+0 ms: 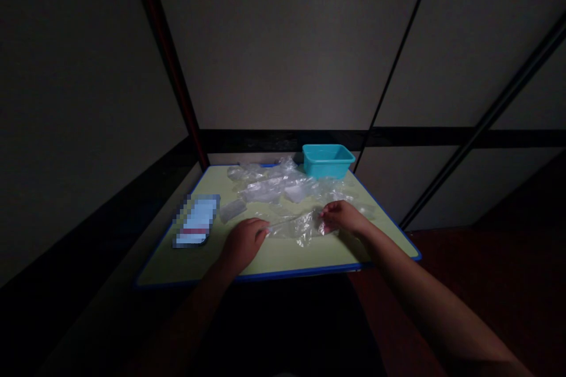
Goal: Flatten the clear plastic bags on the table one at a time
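A crinkled clear plastic bag [300, 227] is stretched between my two hands, low over the front half of the table. My left hand [244, 242] pinches its left end between thumb and fingers. At the other end, my right hand [341, 217] is closed on the bag's right side, fingertips gathered on the film. Behind it lie several more clear plastic bags [265, 187], crumpled and overlapping, so single ones are hard to tell apart. A small flat translucent piece [232, 210] rests to the left of them.
A turquoise plastic basket [328, 160] stands at the table's back right corner. A phone [197, 221], its screen lit and blurred out, lies at the left edge. The pale yellow table [274, 262] has a blue rim and stands against panelled walls [283, 41].
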### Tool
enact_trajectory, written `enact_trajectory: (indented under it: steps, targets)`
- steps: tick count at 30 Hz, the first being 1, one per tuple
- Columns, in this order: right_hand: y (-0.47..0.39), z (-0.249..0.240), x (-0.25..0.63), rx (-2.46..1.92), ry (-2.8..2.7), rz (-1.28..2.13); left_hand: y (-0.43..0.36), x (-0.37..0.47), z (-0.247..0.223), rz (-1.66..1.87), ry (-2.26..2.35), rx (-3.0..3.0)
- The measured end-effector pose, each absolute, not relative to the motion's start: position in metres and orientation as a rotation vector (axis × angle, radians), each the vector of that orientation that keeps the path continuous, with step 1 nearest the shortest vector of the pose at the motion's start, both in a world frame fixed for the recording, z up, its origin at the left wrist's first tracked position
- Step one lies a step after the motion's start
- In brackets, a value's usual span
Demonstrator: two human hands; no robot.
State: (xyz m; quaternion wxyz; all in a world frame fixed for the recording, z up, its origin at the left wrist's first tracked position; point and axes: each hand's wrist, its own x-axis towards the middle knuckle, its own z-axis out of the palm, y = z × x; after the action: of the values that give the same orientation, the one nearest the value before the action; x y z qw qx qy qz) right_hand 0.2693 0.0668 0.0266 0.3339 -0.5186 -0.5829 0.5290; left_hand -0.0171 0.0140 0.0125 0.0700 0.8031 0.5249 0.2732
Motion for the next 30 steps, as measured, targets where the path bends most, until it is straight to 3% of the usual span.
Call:
enact_trajectory:
  steps: [13, 20, 24, 30]
  targets:
    - [0.048, 0.02, 0.277, -1.263, -1.685, 1.201, 0.028, -0.028, 0.01, 0.837, 1.557, 2.388]
    - [0.035, 0.02, 0.274, -1.189, -1.916, 1.029, 0.001, -0.001, 0.028, 1.114, 1.487, 2.534]
    - [0.036, 0.027, 0.272, -1.184, -2.029, 1.001, -0.012, 0.029, 0.043, 0.864, 1.211, 2.786]
    - [0.025, 0.041, 0.274, -1.145, -2.19, 0.883, 0.0, 0.05, 0.041, 0.543, 1.282, 2.808]
